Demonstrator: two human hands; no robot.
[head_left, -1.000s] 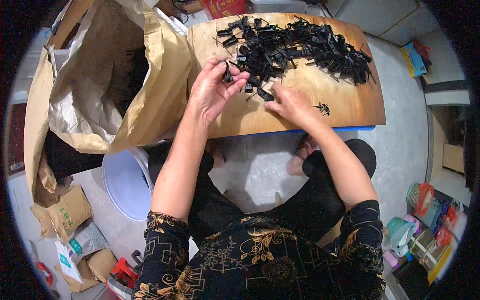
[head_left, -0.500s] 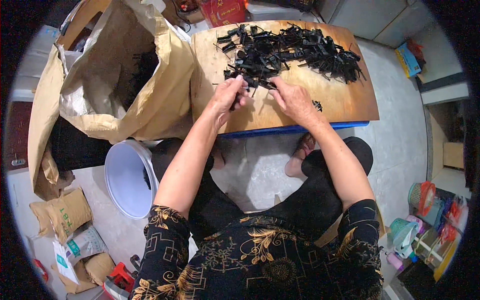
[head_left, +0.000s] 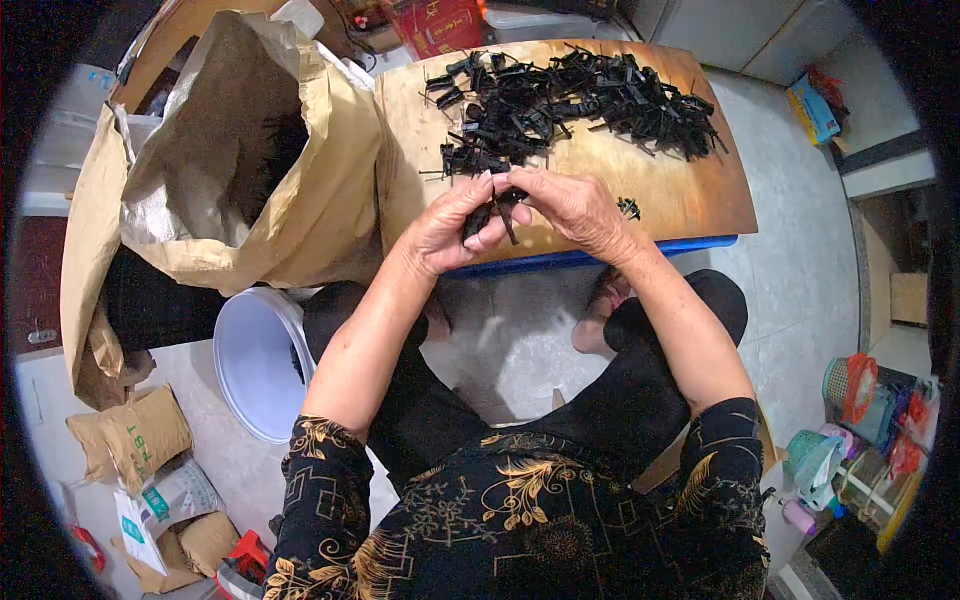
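Note:
My left hand (head_left: 455,222) and my right hand (head_left: 575,210) meet above the near edge of a wooden board (head_left: 400,110). Between them is a black plastic part (head_left: 507,218) with a thin stem pointing down toward me. Fingers of both hands are closed on it, and more black parts seem tucked in my left palm, mostly hidden. Just beyond my hands spreads a pile of similar black plastic parts (head_left: 540,100). A few small dark bits (head_left: 628,208) lie on the board beside my right wrist.
A large paper sack (head_left: 340,190) with dark contents gapes left of the board. Below it stands a white bucket (head_left: 255,370). Brown packets (head_left: 135,430) lie on the floor at lower left. Baskets and bags (head_left: 850,420) crowd the right side. A blue edge (head_left: 600,255) shows under the board.
My hands, apart over the near side of the pile before, have come together and drawn slightly toward me. A black part is now held between them.

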